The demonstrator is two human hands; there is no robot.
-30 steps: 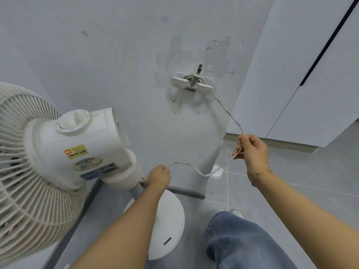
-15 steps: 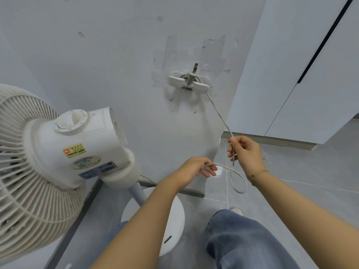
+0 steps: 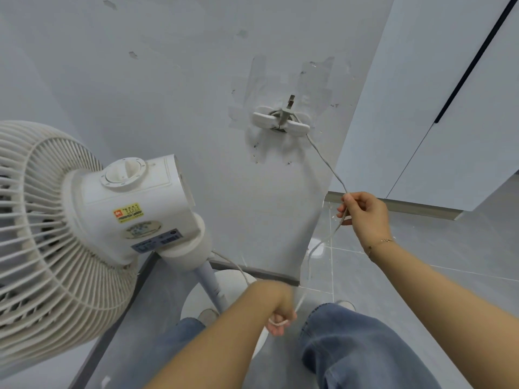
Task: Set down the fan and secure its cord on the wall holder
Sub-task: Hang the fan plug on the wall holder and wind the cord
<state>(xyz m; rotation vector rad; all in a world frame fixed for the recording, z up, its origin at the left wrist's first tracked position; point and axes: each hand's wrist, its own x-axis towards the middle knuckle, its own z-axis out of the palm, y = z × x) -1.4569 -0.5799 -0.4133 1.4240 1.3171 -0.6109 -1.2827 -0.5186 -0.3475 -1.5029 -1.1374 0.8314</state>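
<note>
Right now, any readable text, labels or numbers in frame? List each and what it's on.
None can be read.
Yellow sticker on the fan motor housing: red logo and dark print, too small to read.
Oval sticker below it: blurred.
Blue-and-white rating label at the housing's lower edge: lines and a barcode-like patch, too small.
Round dial on top: tick marks only.
Wall holder and cord: no markings visible.

Grey tiled floor; fan round base stands on it by wall.
</note>
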